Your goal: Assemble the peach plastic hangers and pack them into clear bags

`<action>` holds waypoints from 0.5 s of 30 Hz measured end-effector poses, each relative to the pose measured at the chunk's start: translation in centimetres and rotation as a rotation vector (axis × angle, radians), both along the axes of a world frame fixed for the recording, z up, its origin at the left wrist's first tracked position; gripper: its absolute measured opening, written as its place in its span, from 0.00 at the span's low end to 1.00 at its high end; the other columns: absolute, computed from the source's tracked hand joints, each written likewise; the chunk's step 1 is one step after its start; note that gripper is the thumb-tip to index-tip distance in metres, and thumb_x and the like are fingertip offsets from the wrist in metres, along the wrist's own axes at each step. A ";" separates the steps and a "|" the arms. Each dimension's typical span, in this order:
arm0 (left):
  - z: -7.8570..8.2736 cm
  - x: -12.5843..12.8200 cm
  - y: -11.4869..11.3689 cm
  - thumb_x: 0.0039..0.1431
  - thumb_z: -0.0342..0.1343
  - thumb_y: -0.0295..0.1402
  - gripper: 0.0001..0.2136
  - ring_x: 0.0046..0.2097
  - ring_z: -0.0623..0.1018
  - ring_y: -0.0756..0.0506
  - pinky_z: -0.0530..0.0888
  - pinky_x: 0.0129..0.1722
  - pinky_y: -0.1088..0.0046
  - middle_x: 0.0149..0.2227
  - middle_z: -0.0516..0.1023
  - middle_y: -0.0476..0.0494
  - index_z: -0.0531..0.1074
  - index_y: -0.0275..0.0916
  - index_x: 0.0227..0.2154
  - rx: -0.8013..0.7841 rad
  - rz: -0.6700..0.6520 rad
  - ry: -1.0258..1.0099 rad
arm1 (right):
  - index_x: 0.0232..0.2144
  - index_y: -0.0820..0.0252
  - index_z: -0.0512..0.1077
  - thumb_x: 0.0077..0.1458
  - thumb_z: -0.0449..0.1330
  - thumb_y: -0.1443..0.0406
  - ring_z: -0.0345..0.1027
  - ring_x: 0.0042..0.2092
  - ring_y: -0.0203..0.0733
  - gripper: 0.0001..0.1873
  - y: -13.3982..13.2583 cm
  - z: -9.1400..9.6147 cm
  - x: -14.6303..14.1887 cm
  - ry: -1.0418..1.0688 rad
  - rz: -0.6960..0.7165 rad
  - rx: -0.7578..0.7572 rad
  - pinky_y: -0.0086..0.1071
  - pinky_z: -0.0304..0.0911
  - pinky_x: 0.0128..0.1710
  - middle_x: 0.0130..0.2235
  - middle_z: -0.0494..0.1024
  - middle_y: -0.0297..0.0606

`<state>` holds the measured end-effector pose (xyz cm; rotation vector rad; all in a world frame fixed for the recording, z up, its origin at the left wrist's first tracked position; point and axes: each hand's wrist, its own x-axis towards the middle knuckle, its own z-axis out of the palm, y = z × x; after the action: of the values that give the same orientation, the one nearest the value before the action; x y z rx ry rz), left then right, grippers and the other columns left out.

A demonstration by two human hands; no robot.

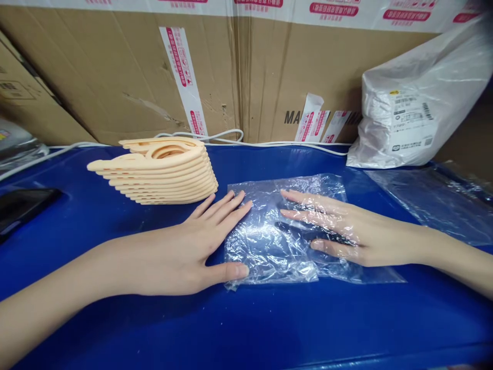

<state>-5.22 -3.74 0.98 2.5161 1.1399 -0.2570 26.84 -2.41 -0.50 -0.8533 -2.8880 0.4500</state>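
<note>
A clear, crinkled plastic bag (269, 241) lies flat on the blue tabletop in front of me. My left hand (204, 239) rests on the bag's left edge, fingers spread and palm down. From the right, my right hand (339, 226) reaches into the bag. Its fingers are stretched out and apart, with shiny film showing over them. Just beyond my left fingertips stands a stack of beige, curved plastic pieces (165, 174), each with a looped opening; their exact kind is unclear.
Large cardboard boxes (269, 67) with printed tape line the back. A white cable (300, 144) runs along their base. At the back right stands a white labelled parcel bag (408, 113), with more clear plastic (435, 200) before it. A black phone-like object (26, 205) lies at left.
</note>
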 end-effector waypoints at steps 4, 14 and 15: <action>-0.2 -0.3 0.1 0.63 0.43 0.59 0.41 0.70 0.33 0.33 0.48 0.67 0.46 0.70 0.24 0.46 0.29 0.49 0.69 0.025 -0.008 -0.006 | 0.70 0.43 0.35 0.64 0.52 0.54 0.27 0.71 0.55 0.41 -0.1 0.0 0.2 -0.057 -0.063 -0.076 0.55 0.41 0.67 0.72 0.22 0.32; 0.2 -0.5 -0.1 0.65 0.42 0.55 0.41 0.70 0.36 0.34 0.50 0.68 0.51 0.70 0.24 0.46 0.22 0.46 0.67 0.041 -0.008 -0.016 | 0.69 0.38 0.37 0.62 0.55 0.50 0.29 0.72 0.50 0.42 0.4 1.5 1.6 -0.125 -0.131 -0.236 0.48 0.34 0.68 0.72 0.31 0.26; 0.3 -0.5 -0.2 0.65 0.41 0.55 0.40 0.71 0.36 0.34 0.50 0.68 0.51 0.70 0.24 0.46 0.22 0.46 0.68 0.040 -0.002 -0.006 | 0.69 0.37 0.36 0.62 0.56 0.50 0.28 0.72 0.49 0.43 0.5 1.8 1.9 -0.150 -0.137 -0.257 0.48 0.34 0.68 0.72 0.31 0.26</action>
<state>-5.68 -3.95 1.25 2.5510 1.1509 -0.2293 28.78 -1.88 1.29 -1.1605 -2.9201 0.7875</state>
